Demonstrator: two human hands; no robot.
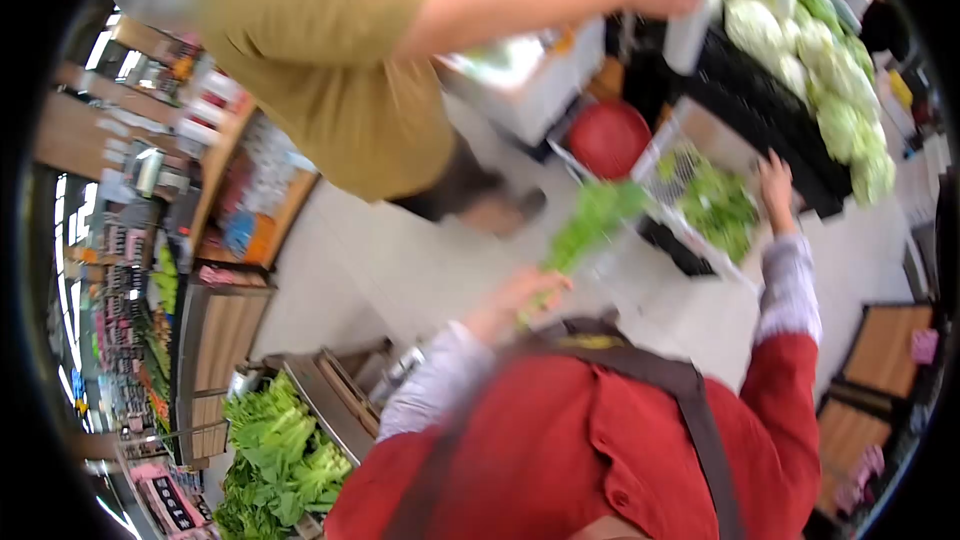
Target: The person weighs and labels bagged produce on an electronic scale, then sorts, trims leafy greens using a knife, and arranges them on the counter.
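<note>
My left hand (pixel 520 302) is closed around the stem end of a bunch of leafy greens (pixel 592 224), whose leaves point away from me, blurred by motion. My right hand (pixel 776 186) is at the right-hand edge of a white crate (pixel 690 240), its fingers apparently closed over the rim. More loose green leaves (pixel 722 208) lie inside that crate. The crate stands below a black display ledge (pixel 750 90).
Cabbages (pixel 760 35) are heaped on the stand beyond the ledge. A red round tub (pixel 608 138) sits left of the crate. A person in a mustard shirt (pixel 330 70) reaches across toward a white roll (pixel 690 25). Leafy vegetables (pixel 275 455) fill a stand at lower left.
</note>
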